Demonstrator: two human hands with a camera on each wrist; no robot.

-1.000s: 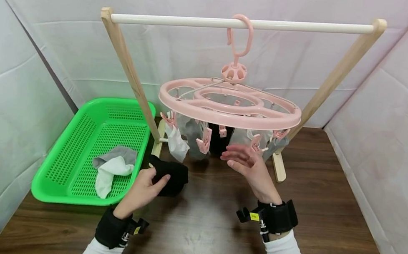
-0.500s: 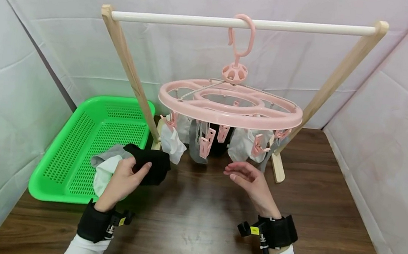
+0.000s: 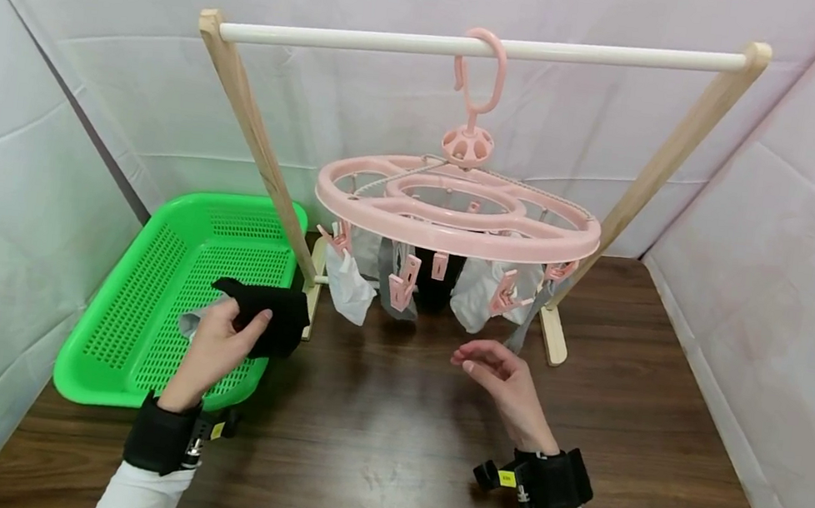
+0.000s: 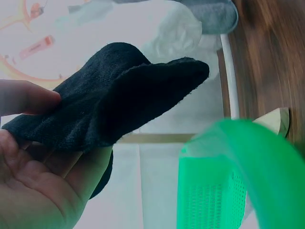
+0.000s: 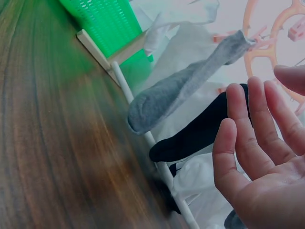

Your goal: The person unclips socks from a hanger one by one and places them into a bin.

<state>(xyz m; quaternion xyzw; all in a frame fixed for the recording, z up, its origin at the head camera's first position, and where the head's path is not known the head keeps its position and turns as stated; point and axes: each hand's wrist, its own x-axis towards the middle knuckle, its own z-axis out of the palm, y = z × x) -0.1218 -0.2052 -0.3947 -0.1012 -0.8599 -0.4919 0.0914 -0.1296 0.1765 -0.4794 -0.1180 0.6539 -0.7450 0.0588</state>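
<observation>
My left hand pinches a black sock between thumb and fingers, above the right side of the green basket. In the left wrist view the black sock is bunched, with the thumb on top and the fingers beneath. My right hand hovers over the table with fingers loosely bent and nothing in them, below the right part of the pink clip hanger. White, grey and black socks hang from its clips; the right wrist view shows a grey sock and a black one beside it.
The hanger hooks over a white rod on a wooden stand. Inside the basket lies a grey sock, largely covered by my left hand. Pale sheets wall in the dark wooden table at back and sides.
My left hand has moved left with the black sock, from beside the basket to over it. My right hand has drawn down and away from the hanger's clips.
</observation>
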